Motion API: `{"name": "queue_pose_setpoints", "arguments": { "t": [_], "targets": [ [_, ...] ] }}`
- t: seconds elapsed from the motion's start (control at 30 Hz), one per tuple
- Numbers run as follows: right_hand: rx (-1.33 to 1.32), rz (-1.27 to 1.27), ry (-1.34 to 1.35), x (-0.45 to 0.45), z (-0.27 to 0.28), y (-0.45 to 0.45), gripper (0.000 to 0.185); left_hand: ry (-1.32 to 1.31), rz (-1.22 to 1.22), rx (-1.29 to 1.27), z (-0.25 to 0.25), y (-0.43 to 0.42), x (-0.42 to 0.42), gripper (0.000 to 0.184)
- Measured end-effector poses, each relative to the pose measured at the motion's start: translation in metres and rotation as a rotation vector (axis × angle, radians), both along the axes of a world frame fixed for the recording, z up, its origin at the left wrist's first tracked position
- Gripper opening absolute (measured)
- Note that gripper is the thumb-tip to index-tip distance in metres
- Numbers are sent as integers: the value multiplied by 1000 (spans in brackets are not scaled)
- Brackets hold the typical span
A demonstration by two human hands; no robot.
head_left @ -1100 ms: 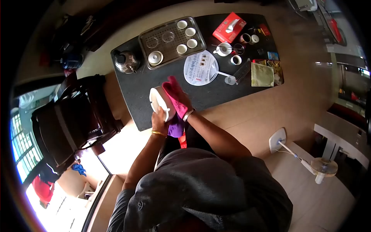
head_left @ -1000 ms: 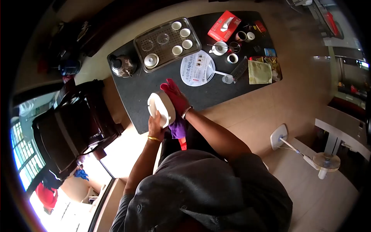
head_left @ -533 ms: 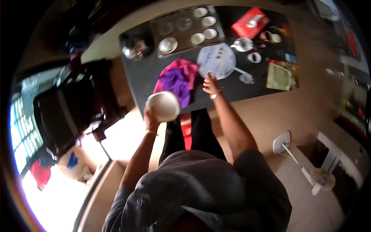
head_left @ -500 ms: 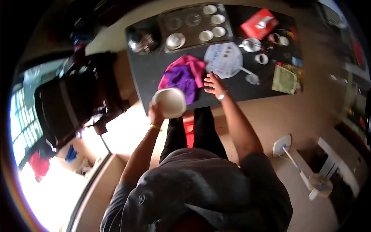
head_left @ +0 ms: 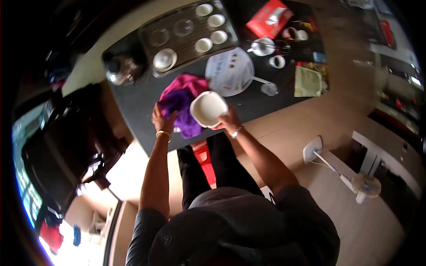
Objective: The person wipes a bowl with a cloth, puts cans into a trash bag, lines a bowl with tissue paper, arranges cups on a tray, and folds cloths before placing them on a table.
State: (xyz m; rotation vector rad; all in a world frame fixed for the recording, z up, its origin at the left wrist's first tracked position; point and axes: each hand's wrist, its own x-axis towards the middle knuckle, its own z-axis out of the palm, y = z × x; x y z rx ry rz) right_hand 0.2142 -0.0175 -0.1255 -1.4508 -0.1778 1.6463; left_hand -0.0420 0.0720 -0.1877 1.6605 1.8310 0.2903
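Note:
My right hand (head_left: pixel 228 121) grips the rim of a white bowl (head_left: pixel 208 109) by its lower right side, over the front of the dark table (head_left: pixel 133 111). The bowl's pale inside faces up toward me. My left hand (head_left: pixel 163 117) is at the left edge of a crumpled pink and purple cloth (head_left: pixel 188 126), thumb apart from the fingers. It seems to touch the cloth, and nothing shows in its grasp. Part of the cloth is hidden behind the bowl.
A tray (head_left: pixel 186 48) holds several white cups and a lidded white bowl (head_left: pixel 165 60). Nearby are a glass kettle (head_left: pixel 122 73), a round fan (head_left: pixel 230 73), a red tissue box (head_left: pixel 269 20), a white teapot (head_left: pixel 263 46) and a green packet (head_left: pixel 308 82). A standing fan (head_left: pixel 364 185) is at right.
The white bowl has passed from my left hand to my right and moved rightward relative to the cloth. My left hand has gone to the cloth. The view has shifted and turned.

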Motion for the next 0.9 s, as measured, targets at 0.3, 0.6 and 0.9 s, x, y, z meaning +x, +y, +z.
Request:
{"name": "queue_pose_setpoints", "arguments": {
  "t": [0.3, 0.6, 0.9],
  "targets": [
    [-222, 116, -650, -25, -24, 34, 39, -1102, 696, -693, 68, 9, 66, 17],
    [-304, 39, -750, -95, -26, 8, 34, -1051, 666, -147, 12, -16, 74, 42],
    [-64, 512, -568, -61, 34, 26, 42, -1078, 410, -662, 36, -2, 16, 30]
  ]
}}
